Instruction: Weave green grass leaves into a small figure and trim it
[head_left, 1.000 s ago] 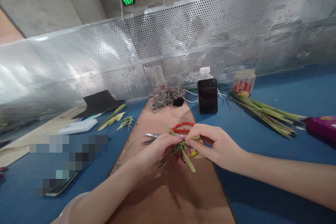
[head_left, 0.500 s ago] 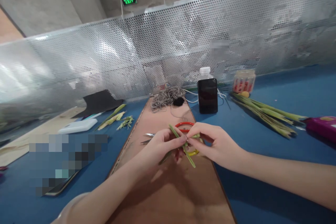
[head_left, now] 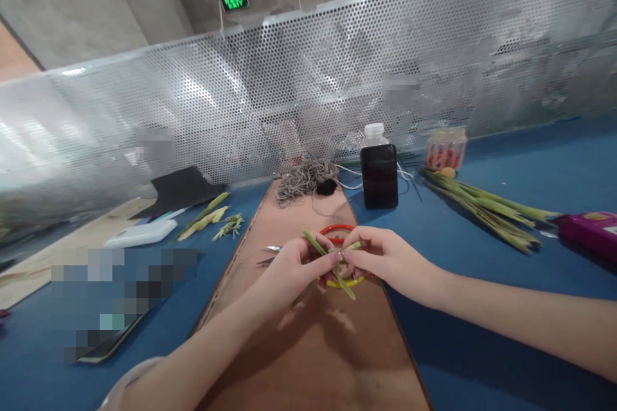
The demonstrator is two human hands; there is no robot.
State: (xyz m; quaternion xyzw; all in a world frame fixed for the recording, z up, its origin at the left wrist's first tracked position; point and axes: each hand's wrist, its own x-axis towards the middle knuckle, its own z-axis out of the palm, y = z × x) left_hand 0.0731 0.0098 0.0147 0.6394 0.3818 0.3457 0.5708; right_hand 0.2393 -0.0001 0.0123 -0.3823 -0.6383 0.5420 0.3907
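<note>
The green strip (head_left: 315,242) is above the brown board (head_left: 357,359), between the left hand (head_left: 297,264) and the right hand (head_left: 393,260). Its long axis slants across the scene, one end pointing far and left, the other near and right, and it looks fairly straight. The left thumb and fingers pinch it about its middle; the far end sticks out past the left index finger, the near end below the thumb tips. The right thumb and fingers are closed narrowly on a short stub (head_left: 354,246), which points right and slightly far; whether it joins the strip is hidden. The two thumb tips meet, or nearly so, where the pieces cross. Under and beyond the hands lie the scissors (head_left: 336,229), blades to the left, red loop far, yellow loop near. The yarn (head_left: 306,180) lies at the board's far end.
</note>
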